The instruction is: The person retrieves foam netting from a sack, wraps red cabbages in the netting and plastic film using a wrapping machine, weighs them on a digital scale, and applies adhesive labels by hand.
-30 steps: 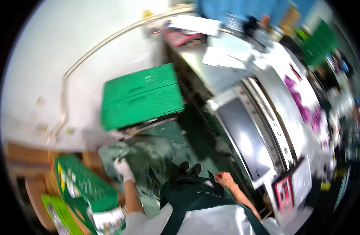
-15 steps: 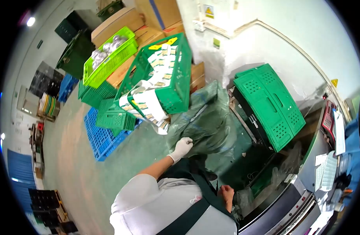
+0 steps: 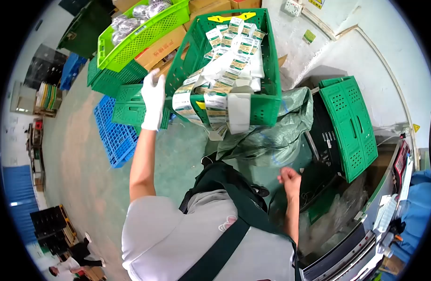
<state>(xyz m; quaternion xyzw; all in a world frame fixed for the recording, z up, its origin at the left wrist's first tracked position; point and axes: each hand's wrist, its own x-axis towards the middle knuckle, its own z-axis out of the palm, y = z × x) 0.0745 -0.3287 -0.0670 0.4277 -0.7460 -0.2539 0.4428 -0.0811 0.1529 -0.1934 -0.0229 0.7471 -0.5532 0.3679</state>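
Observation:
My left hand (image 3: 153, 100), in a white glove, is raised with its fingers apart at the left side of a large green crate (image 3: 267, 105). Strips of printed labels or packets (image 3: 234, 63) lie in that crate, and some hang over its near edge. My right hand (image 3: 290, 180), bare, hovers low on the right with curled fingers; whether anything small is in it is hidden. Between the crate and my right hand, a green plastic sheet or bag (image 3: 271, 145) lies crumpled on the floor.
A lime green basket (image 3: 145, 40) with wrapped items stands at the upper left, above green crates (image 3: 131, 110) and a blue pallet (image 3: 113, 136). Folded green crates (image 3: 349, 126) lean at the right, near a metal machine (image 3: 337, 260). A person (image 3: 79, 260) is far off, lower left.
My left hand has moved up and left from the plastic sheet to the crate's side, and its fingers have opened. My right hand has moved up and forward. The view has shifted closer to the crate.

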